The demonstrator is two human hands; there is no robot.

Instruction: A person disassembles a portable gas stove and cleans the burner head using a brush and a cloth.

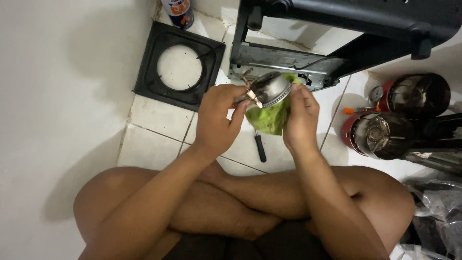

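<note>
person seated cross-legged on a white tiled floor (pixel 154 120), seen from above; both forearms reach forward over the knees and meet in front of the body.

left hand (pixel 217 118) — wrist bent slightly inward, back of the hand toward the camera, fingers curled. its grip is pressed around the stem side of a round metal burner head (pixel 270 89), thumb and forefinger pinching near the small brass fittings that stick out at its left edge. the burner head is held up off the floor, between the two hands, tilted so its domed steel face points up and to the left, toothed rim to the right.

right hand (pixel 301 118) — palm turned toward the left hand, fingers wrapped from the right. its grip is closed on a green cloth (pixel 269 120), which is bunched under and behind the burner head and touches its rim; the cloth hangs a little below the hands.

surroundings: on the floor below the hands lies a black-handled tool (pixel 260 147), mostly hidden by the cloth. beyond the left hand, a black square pan support (pixel 149 72) with a round opening lies flat on the tiles. beyond both hands stands an opened black stove frame (pixel 308 62), its bare metal underside showing. a spray can (pixel 178 12) stands at the top edge, partly cut off. to the right, well apart from the hands, two red-rimmed round burner parts (pixel 385 135) lie on their sides; grey plastic bags (pixel 435 212) at lower right.
</note>
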